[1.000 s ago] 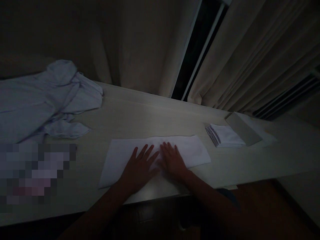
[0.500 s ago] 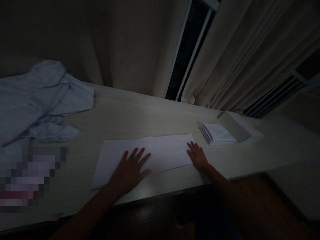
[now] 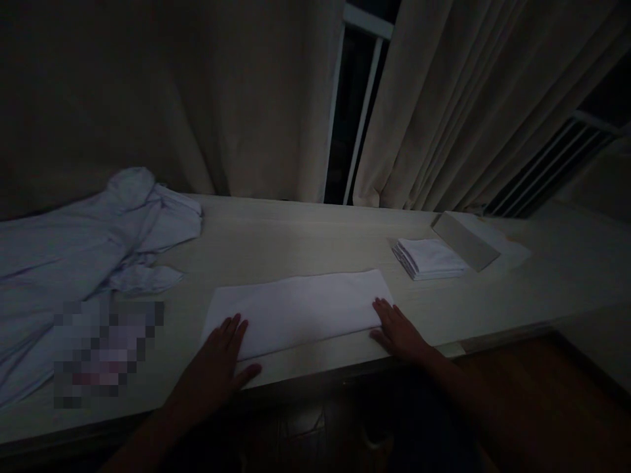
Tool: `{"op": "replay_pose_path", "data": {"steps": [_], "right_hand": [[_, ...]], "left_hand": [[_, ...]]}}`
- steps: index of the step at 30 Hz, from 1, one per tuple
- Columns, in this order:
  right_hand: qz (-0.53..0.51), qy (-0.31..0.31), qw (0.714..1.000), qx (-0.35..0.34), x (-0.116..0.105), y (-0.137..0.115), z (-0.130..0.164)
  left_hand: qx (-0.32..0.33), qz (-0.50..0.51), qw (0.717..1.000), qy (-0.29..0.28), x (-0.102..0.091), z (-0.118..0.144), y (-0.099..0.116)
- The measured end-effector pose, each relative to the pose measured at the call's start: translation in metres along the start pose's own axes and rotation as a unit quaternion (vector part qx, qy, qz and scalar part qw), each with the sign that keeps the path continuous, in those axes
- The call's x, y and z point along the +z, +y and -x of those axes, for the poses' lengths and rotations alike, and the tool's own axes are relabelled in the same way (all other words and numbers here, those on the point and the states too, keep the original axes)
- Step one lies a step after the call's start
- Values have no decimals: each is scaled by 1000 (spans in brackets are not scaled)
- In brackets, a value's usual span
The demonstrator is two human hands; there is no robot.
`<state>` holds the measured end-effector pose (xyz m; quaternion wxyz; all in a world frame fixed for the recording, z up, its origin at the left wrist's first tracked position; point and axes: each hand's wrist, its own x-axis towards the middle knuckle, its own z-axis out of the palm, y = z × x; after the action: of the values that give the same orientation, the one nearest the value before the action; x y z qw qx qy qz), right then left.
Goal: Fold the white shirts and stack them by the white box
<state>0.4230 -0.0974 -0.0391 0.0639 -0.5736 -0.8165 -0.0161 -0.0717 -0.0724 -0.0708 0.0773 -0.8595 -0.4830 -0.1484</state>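
resting flat on one white cloth (image 3: 300, 312), two hands sit at its ends: the left hand (image 3: 217, 361) at the near left corner, the right hand (image 3: 397, 330) on the right end, each with fingers close together and thumb out, neither pinching anything. the cloth is one long strip near the front edge of one table (image 3: 276, 249). to the right are one stack (image 3: 431, 256), its layers too dim to count, and one grey panel (image 3: 466, 242); to the left, one rumpled heap (image 3: 123, 240). two curtains (image 3: 438, 98) hang behind.
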Motion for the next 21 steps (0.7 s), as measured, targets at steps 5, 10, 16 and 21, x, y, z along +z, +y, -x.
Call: {"op": "replay_pose_path", "data": {"steps": [5, 10, 16, 21], "right_hand": [[-33, -12, 999, -40, -8, -2, 36], [-11, -1, 997, -70, -9, 5, 57], [55, 39, 996, -60, -8, 4, 63], [32, 39, 997, -59, -27, -7, 67]], "left_hand": [[52, -14, 998, -36, -32, 46, -14], [84, -48, 995, -9, -44, 67, -23], [96, -53, 994, 24, -37, 75, -24], [89, 3, 996, -4, -46, 81, -25]]}}
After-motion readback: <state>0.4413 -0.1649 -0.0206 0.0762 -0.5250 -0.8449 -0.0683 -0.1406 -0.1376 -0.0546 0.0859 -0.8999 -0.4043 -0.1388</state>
